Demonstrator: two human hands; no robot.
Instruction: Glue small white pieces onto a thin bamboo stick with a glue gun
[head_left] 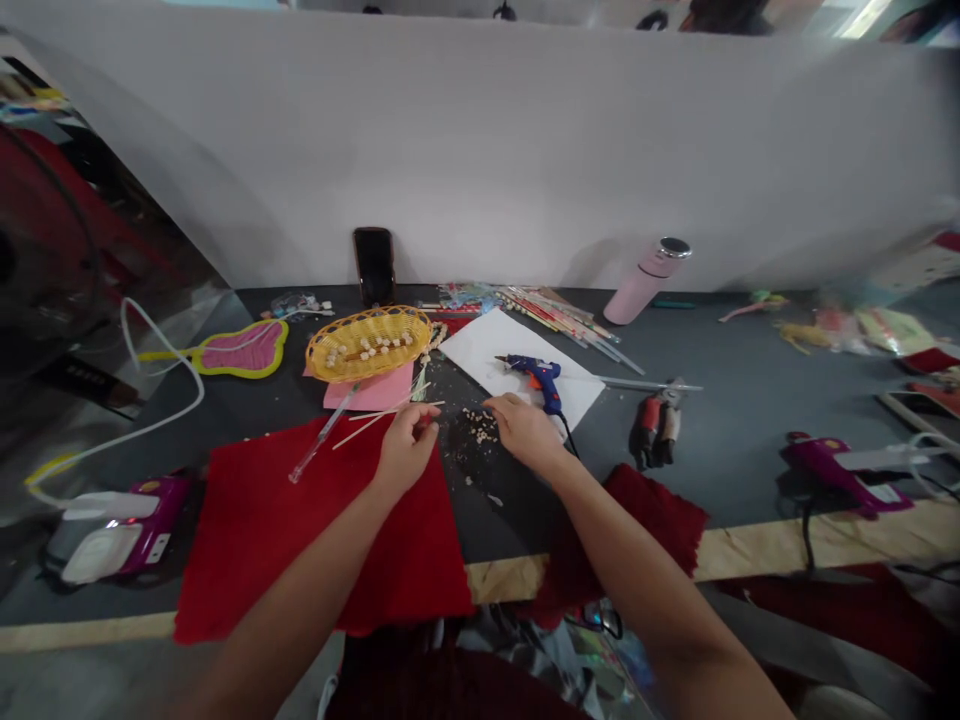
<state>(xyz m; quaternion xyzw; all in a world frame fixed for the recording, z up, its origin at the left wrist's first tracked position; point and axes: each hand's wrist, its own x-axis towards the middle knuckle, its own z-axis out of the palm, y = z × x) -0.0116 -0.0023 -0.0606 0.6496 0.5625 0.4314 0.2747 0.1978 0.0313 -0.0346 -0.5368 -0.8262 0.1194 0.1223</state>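
My left hand (409,442) is above the edge of a red cloth (300,520), its fingers curled together. Thin pale sticks (364,427) lie by its fingertips; whether it grips anything is too small to tell. Across a gap, my right hand (521,430) has thumb and forefinger pinched together beside a scatter of small pale beads (480,428). What sits in that pinch cannot be made out. A blue hot glue gun (536,372) rests on white paper (480,345) just beyond my right hand. Behind my left hand stands a yellow woven basket (360,335) with small white clusters in it.
Pliers (660,425) with red handles lie at right. A pink bottle (645,285) and a phone (374,265) stand against the white partition (480,150). Glue sticks or straws (559,315) are bundled at the back. Purple devices (154,520) with cables sit on both sides.
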